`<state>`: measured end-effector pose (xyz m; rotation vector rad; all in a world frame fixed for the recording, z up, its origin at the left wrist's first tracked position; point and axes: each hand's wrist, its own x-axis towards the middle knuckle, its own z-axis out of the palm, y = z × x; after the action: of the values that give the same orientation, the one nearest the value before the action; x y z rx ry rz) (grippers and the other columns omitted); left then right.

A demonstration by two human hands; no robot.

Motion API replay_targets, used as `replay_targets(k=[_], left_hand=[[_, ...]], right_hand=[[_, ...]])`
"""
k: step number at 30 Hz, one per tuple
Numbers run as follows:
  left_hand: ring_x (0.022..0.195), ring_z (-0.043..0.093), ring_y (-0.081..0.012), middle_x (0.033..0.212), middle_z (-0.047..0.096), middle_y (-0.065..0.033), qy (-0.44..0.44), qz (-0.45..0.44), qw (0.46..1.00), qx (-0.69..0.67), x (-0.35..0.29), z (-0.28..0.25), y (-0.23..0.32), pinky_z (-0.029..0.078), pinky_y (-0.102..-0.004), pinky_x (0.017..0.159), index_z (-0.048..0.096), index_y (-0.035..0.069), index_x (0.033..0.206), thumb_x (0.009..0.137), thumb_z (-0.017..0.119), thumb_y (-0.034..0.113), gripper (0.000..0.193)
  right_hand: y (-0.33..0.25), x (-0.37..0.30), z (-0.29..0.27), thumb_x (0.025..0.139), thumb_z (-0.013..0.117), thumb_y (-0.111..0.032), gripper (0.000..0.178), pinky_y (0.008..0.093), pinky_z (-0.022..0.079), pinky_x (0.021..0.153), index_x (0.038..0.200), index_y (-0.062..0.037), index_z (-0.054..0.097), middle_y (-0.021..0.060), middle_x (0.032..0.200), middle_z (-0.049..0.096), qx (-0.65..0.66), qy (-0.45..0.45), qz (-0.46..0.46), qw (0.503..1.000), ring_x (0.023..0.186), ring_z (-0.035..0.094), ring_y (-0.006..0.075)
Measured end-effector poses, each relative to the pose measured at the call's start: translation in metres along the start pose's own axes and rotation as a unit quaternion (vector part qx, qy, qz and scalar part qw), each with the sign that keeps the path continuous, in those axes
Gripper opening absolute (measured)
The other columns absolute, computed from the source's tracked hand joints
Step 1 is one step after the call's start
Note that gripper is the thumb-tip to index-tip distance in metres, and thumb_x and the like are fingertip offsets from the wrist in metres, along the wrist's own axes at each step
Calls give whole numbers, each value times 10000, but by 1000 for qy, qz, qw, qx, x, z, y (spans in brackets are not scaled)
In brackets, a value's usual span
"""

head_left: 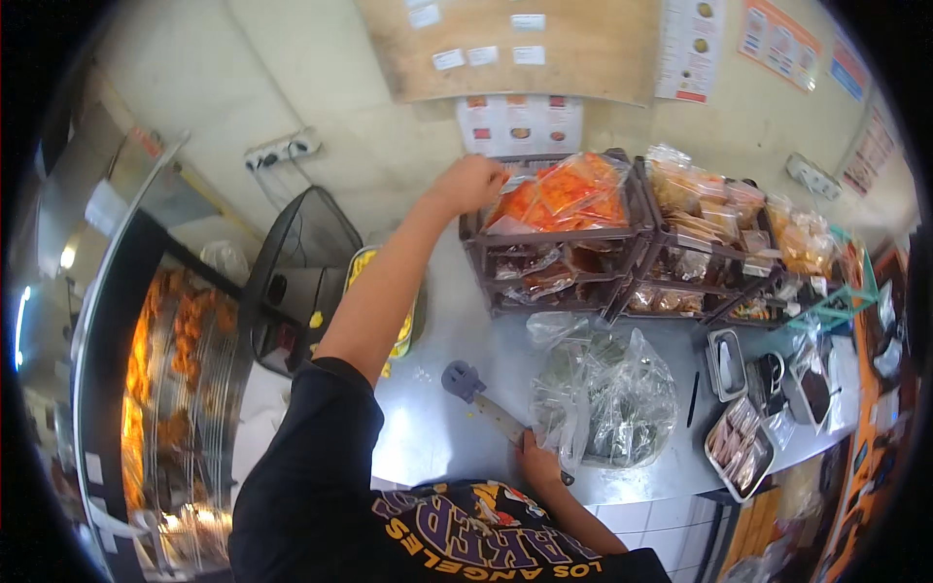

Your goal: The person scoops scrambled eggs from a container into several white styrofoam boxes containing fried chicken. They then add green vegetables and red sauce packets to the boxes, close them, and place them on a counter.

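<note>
My left hand (pixel 473 183) reaches up to the far left corner of a dark plastic crate (pixel 471 233). Its fingers are curled in beside clear packets of orange-red food (pixel 569 194); what they grip, if anything, is too small to make out. Low in front of my body, my right hand (pixel 540 464) is closed round the handle of a knife. The knife blade (pixel 501 421) points up and left over the metal table, its far end by a grey-purple notched disc (pixel 463 381). Just right of the blade lie clear plastic bags (pixel 627 398) with something greenish inside.
More stacked crates (pixel 705 243) of packets line the wall on the right. A metal tray of packets (pixel 739 449) sits at the table's right edge. On the left stand a yellow-filled container (pixel 403 335), partly behind my arm, and a lit glass cabinet (pixel 185 360) of browned food.
</note>
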<state>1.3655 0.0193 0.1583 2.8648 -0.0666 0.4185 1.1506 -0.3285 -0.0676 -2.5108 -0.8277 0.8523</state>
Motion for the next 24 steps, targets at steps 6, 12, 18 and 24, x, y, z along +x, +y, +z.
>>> replay_targets(k=[6, 12, 18, 24], left_hand=[[749, 582, -92, 903, 631, -36, 440, -141, 745, -481, -168, -34, 24, 531, -272, 624, 584, -23, 1115, 933, 516, 125, 244], [969, 538, -149, 1165, 535, -107, 622, -375, 681, -94, -440, 8, 26, 474, -261, 765, 618, 52, 1144, 906, 531, 79, 255], [1119, 471, -341, 1213, 500, -169, 320, -518, 761, 222, -574, 34, -34, 368, -400, 967, 589, 77, 1170, 797, 558, 74, 375], [1250, 342, -431, 1323, 392, -258, 174, -499, 841, -115, -669, 52, -31, 288, -486, 1038, 525, 36, 1188, 807, 565, 266, 447]], right_hand=[[43, 15, 53, 835, 574, -243, 405, 486, 482, 748, 1187, -90, 445, 205, 1171, 516, -79, 96, -43, 991, 902, 592, 394], [17, -1, 37, 800, 608, -218, 403, 461, 431, 853, 1143, -41, 492, 190, 1157, 503, -58, 129, -83, 986, 1049, 508, 389], [1, -1, 43, 786, 619, -233, 455, 492, 376, 891, 1172, -30, 487, 209, 1160, 479, -179, 222, -141, 948, 1064, 462, 387], [-109, 4, 80, 820, 593, -192, 393, 463, 350, 921, 1158, -17, 496, 206, 1156, 478, -65, 252, -300, 918, 1088, 444, 376]])
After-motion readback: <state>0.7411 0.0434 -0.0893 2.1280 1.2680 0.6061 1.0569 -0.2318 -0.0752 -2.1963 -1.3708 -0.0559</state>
